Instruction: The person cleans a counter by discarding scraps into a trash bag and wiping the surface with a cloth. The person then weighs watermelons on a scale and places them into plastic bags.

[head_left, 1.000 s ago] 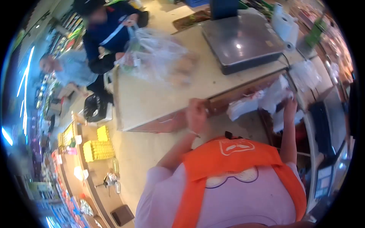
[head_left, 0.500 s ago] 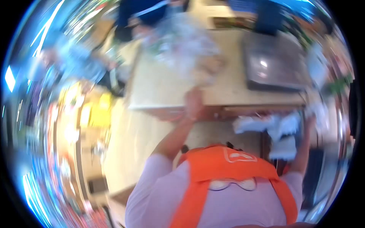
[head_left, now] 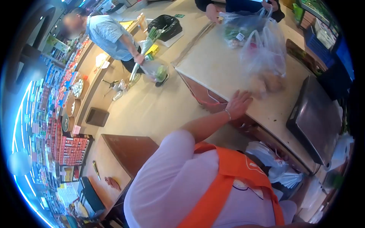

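Observation:
My left hand (head_left: pixel 239 103) lies flat on the near edge of the wooden counter (head_left: pixel 213 72), palm down, fingers spread, holding nothing. Just beyond its fingertips sits a thin clear bag of brown, roundish produce (head_left: pixel 268 84), whose kind I cannot make out. Behind that bag, clear plastic bags (head_left: pixel 266 49) rest on the counter, one with leafy greens (head_left: pixel 235 34) in it. Another person's hands (head_left: pixel 213 13) are at these bags from the far side. My right hand is out of sight, beyond my body and orange apron (head_left: pixel 224 171).
A flat metal scale (head_left: pixel 317 117) takes up the counter's right end. White plastic bags (head_left: pixel 279 167) hang below the edge. A person in a light blue shirt (head_left: pixel 110 36) stands at left with bagged vegetables. A knife (head_left: pixel 96 170) lies on another wooden table (head_left: pixel 110 163).
My view has swung to the left, so the counter now appears slanted and farther right. My left hand stays on the counter edge. My right arm has gone out of view.

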A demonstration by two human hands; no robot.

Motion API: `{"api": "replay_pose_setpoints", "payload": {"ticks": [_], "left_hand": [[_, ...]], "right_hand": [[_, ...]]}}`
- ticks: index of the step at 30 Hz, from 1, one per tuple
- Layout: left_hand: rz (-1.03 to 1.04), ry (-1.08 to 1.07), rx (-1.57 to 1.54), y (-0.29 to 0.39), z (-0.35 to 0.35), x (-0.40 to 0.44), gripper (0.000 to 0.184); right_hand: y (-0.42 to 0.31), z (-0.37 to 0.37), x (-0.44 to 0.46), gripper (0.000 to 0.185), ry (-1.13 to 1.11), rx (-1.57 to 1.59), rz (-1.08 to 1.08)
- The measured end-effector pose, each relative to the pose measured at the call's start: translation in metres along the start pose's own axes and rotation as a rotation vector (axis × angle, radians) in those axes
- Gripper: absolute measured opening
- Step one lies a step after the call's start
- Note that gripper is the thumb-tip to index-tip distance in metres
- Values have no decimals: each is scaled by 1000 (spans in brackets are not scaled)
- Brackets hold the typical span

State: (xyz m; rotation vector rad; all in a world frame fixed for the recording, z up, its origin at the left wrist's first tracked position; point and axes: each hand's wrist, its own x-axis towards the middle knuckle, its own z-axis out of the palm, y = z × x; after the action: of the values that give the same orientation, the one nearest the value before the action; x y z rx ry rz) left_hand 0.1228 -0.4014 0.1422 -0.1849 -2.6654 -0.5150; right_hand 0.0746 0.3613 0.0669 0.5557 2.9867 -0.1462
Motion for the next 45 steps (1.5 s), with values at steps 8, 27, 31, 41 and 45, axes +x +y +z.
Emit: {"api": "replay_pose_setpoints", "payload": {"ticks": [8,27,31,41,45], "left_hand": [[-2,-105,44,-6,12,-1,38],[35,-125,120,-2,20,-6,39],[31,18,-483,13,22,-23,33],[132,-1085,-1449,149,-70,-57,44],[119,-1106,-1438,147,-75,-58,47]], "right_hand": [[25,14,9,37,90,82,-160],[-182,12,-181,26,299,980,-197],[-308,-12,-276,39,-436,1431,-100],[-370,-75,-362,36,-1076,2120,-471],[-363,-77,-369,31,-1072,2067,-338]]}}
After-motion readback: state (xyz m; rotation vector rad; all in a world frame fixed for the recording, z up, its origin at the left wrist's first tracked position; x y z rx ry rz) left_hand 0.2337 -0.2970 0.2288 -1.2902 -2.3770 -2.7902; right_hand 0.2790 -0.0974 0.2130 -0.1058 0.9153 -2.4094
